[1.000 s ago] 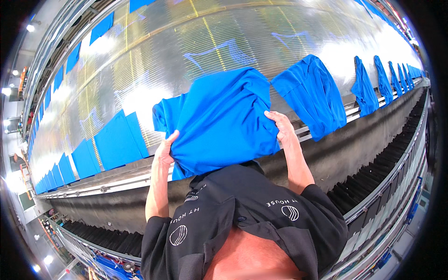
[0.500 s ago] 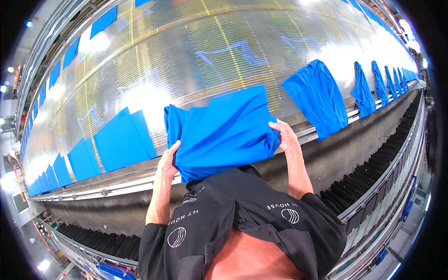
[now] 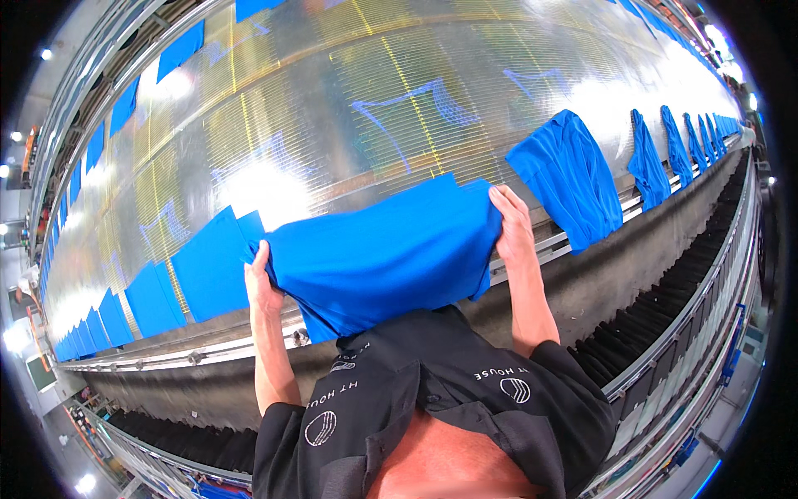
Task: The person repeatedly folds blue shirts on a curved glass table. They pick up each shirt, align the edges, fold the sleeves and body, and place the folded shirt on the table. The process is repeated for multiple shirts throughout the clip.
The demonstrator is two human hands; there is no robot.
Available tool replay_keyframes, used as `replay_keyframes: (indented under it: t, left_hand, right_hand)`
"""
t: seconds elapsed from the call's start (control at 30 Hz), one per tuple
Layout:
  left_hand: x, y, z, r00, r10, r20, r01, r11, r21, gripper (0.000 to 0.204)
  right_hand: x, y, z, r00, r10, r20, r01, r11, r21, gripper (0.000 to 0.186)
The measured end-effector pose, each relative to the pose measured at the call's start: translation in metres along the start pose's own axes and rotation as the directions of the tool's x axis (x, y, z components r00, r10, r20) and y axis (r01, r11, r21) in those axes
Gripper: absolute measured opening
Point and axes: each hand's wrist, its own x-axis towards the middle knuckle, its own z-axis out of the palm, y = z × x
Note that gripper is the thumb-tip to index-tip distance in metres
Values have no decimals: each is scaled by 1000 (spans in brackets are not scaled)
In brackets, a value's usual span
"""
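Note:
A blue fabric piece point(image 3: 382, 249) is spread between my two hands in front of my dark shirt, at the near edge of a long shiny table. My left hand point(image 3: 263, 283) pinches its left edge, thumb on top, with the cloth gathered there. At the right, my right hand point(image 3: 513, 226) grips the upper right corner. The cloth is drawn fairly smooth across its middle, and its lower part hangs over the table edge toward my body. The fingers under the cloth are hidden.
The table point(image 3: 316, 100) carries yellow line marks and blue outlines. Flat blue pieces point(image 3: 204, 270) lie in a row to the left; a draped blue piece point(image 3: 573, 183) and several narrower ones hang over the edge at right. A metal rail point(image 3: 208, 353) runs along the near side.
My left hand has moved left and a little up, my right hand slightly up. The fabric is stretched wider and smoother between them.

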Motion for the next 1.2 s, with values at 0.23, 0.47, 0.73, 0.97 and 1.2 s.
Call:
replay_keyframes:
  t: [0.23,0.47,0.73,0.97,1.2]
  left_hand:
    - [48,32,16,993,105,52,-97,985,-144,36]
    - [75,-8,-25,992,122,-34,-120,992,50,53]
    - [79,-33,-72,975,2,-222,41,982,187,49]
    - [67,-34,-84,979,5,-206,34,982,185,50]
    - [66,-34,-93,983,-8,-185,53,970,239,54]
  right_hand:
    - [42,13,37,955,-297,21,292,949,115,7]
    - [30,61,18,987,-132,-93,132,991,-6,8]
    - [3,113,1,966,95,-242,-154,959,-238,14]
    - [-9,107,-16,969,92,-229,-183,891,-415,17]
    - [-14,82,-35,978,190,-91,-195,657,-728,23]
